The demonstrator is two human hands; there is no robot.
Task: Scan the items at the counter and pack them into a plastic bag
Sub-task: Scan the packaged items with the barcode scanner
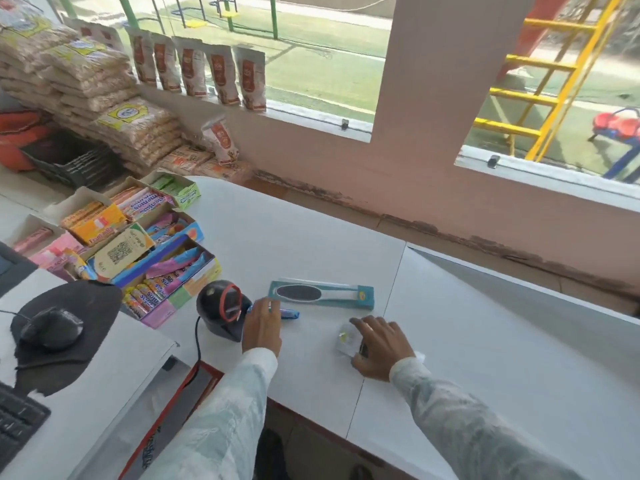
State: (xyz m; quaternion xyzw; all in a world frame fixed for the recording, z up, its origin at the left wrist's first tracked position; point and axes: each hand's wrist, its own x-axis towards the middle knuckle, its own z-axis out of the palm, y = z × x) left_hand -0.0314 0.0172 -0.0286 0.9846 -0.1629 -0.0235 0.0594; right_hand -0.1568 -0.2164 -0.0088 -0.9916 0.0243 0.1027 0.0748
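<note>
A teal packaged foot file (322,294) lies flat on the white counter (311,237). My left hand (262,323) grips a small blue wrapped item (289,313) and holds it right in front of the black barcode scanner (224,310) with its red ring. My right hand (379,346) rests on the counter, fingers curled over a small clear packet (346,338) with a yellow spot. No plastic bag can be seen.
Open boxes of sweets (138,244) stand left of the scanner. A mouse on a black pad (52,327) and a keyboard corner (17,420) sit at the near left. Stacked snack packs (86,81) fill the far left. The wall and windows are behind the counter.
</note>
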